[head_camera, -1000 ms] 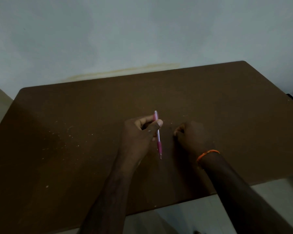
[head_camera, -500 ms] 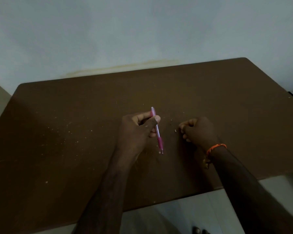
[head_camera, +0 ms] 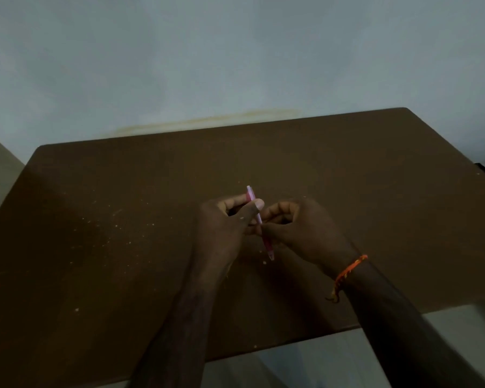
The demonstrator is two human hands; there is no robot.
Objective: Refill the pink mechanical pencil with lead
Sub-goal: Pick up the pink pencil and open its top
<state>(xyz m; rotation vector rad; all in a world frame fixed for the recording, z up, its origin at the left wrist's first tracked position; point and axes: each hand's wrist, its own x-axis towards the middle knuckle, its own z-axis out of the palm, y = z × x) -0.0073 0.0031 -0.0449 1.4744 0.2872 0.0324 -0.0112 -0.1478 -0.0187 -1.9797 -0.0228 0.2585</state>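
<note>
While the left hand's fingers (head_camera: 237,201) and thumb pinch the upper barrel of the pink mechanical pencil (head_camera: 259,222), the right hand's fingers (head_camera: 277,212) curl in against its middle, touching it just above the darker grip. Whether they clasp the barrel or pinch a lead between them I cannot tell; the room is dim and nothing so thin shows. The pencil hangs over the middle of the desk (head_camera: 375,191), pale cap end away from the person, tip toward them and lower.

From where I stand, the step seems to be bringing the two hands together to open or feed the pencil. It would go best with the left hand (head_camera: 221,231) kept steady and the right hand (head_camera: 305,233) doing the fine work close over the desk, so anything dropped stays findable among the pale specks (head_camera: 118,228). An orange thread band (head_camera: 347,271) sits on the right wrist.
</note>
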